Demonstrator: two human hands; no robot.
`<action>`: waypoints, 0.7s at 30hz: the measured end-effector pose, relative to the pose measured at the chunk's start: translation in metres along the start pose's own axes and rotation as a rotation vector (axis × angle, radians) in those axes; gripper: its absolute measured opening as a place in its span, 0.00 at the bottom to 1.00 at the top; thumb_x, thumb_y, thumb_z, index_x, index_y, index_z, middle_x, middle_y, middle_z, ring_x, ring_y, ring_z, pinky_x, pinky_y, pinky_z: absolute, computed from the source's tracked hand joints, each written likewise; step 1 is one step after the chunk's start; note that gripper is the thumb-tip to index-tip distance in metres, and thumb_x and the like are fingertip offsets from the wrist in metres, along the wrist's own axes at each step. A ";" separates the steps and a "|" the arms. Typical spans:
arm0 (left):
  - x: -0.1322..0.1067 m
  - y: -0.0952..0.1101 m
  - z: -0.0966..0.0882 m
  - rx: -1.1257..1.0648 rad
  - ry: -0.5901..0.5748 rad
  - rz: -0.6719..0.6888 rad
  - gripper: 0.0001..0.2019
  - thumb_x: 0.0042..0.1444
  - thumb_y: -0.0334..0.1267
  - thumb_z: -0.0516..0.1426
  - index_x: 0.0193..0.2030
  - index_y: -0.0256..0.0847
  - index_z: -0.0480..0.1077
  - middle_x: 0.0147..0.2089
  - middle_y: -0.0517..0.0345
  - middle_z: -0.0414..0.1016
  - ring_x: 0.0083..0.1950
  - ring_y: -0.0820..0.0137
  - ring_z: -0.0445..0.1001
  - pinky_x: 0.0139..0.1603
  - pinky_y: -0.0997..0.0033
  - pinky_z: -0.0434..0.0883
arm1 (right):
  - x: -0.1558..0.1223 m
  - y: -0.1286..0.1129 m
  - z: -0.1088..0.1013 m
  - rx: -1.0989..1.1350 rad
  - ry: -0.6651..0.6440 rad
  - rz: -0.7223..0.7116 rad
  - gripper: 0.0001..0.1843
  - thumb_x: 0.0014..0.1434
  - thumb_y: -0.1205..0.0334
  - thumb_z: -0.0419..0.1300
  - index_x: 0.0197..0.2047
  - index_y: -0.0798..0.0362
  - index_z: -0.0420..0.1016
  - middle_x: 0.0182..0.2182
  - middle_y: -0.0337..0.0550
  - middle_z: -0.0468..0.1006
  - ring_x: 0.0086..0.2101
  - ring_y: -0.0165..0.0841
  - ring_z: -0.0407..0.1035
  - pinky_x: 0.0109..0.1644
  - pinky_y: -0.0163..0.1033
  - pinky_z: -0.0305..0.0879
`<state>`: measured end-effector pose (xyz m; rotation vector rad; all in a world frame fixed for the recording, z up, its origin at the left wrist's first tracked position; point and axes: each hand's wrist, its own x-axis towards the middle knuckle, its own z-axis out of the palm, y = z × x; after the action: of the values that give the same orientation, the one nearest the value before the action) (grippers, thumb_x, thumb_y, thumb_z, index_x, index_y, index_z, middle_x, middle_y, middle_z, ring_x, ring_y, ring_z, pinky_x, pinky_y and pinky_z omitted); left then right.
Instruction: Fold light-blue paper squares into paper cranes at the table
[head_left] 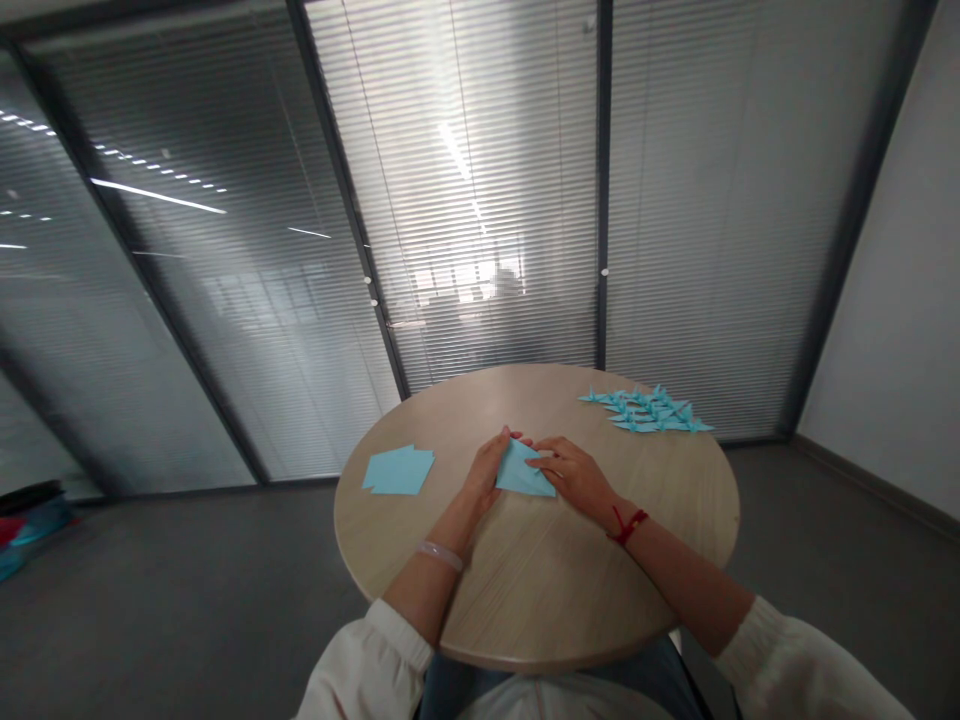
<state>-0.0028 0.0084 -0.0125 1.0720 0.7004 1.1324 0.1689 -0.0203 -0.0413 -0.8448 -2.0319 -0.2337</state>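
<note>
A light-blue sheet of origami paper point(523, 478) is between my two hands, just above or on the round table. My left hand point(487, 468) grips its left edge, with fingertips showing behind the top corner. From the right, my right hand point(574, 472) has its fingers on the paper's upper right side; its thumb and fingertips lie against the sheet. Faint lines cross the paper's face, and its outline is uneven, with a pointed top and a lower right corner. Whether it is folded I cannot tell for sure.
The round wooden table point(555, 600) carries a small stack of blue paper sheets point(399, 471) at the left. Several folded blue paper cranes point(649, 410) stand in rows at the back right. Behind the table is a glass partition with blinds point(495, 200).
</note>
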 end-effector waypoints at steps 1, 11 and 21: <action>0.000 0.000 0.001 0.036 0.010 0.015 0.23 0.46 0.51 0.62 0.42 0.33 0.70 0.42 0.42 0.76 0.37 0.63 0.76 0.40 0.63 0.73 | 0.000 0.000 0.000 0.003 -0.002 -0.007 0.13 0.61 0.67 0.54 0.45 0.46 0.76 0.46 0.49 0.73 0.46 0.37 0.66 0.50 0.46 0.66; 0.000 -0.001 -0.004 0.138 0.013 0.112 0.22 0.37 0.48 0.67 0.36 0.34 0.72 0.38 0.48 0.77 0.37 0.64 0.75 0.41 0.63 0.70 | 0.003 -0.008 -0.004 0.127 0.014 0.036 0.12 0.59 0.63 0.56 0.45 0.47 0.76 0.46 0.49 0.72 0.48 0.37 0.66 0.51 0.46 0.65; -0.001 -0.003 0.000 0.321 -0.151 0.135 0.21 0.42 0.49 0.64 0.40 0.36 0.72 0.41 0.48 0.77 0.35 0.67 0.74 0.36 0.71 0.68 | 0.002 0.002 0.006 0.644 -0.064 0.643 0.19 0.53 0.46 0.59 0.36 0.56 0.75 0.30 0.41 0.76 0.30 0.33 0.69 0.33 0.36 0.66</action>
<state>-0.0025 0.0075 -0.0154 1.4799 0.7135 1.0609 0.1654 -0.0145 -0.0436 -1.0224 -1.6224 0.7700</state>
